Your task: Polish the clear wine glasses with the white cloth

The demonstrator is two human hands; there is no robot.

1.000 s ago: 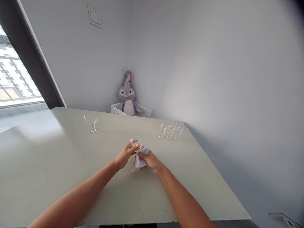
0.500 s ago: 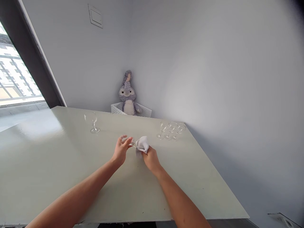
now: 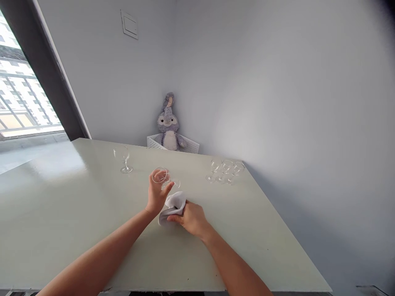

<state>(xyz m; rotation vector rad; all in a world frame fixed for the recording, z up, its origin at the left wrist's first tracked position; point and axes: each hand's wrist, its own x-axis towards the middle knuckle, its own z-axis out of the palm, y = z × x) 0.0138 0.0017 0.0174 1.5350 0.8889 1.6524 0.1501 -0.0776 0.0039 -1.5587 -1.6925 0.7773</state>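
In the middle of the head view my left hand (image 3: 157, 192) grips a clear stemmed wine glass (image 3: 159, 175), its rim toward the upper left and its round foot to the right of my thumb. Just below and to the right, my right hand (image 3: 191, 217) holds a bunched white cloth (image 3: 175, 204). The cloth lies close under the glass's foot; whether they touch I cannot tell. Farther left, another stemmed glass (image 3: 121, 155) stands upright on the pale table (image 3: 148, 255).
Three stemmed glasses (image 3: 226, 167) stand close together near the table's back right corner. Behind the table's far edge, a grey plush toy (image 3: 169, 127) sits in a white perforated basket (image 3: 191, 146). Grey walls meet at the back; a window is at far left.
My left hand has turned the glass so its rim now shows at upper left. My right hand has drawn the cloth down and left, off the glass. The view has shifted slightly.
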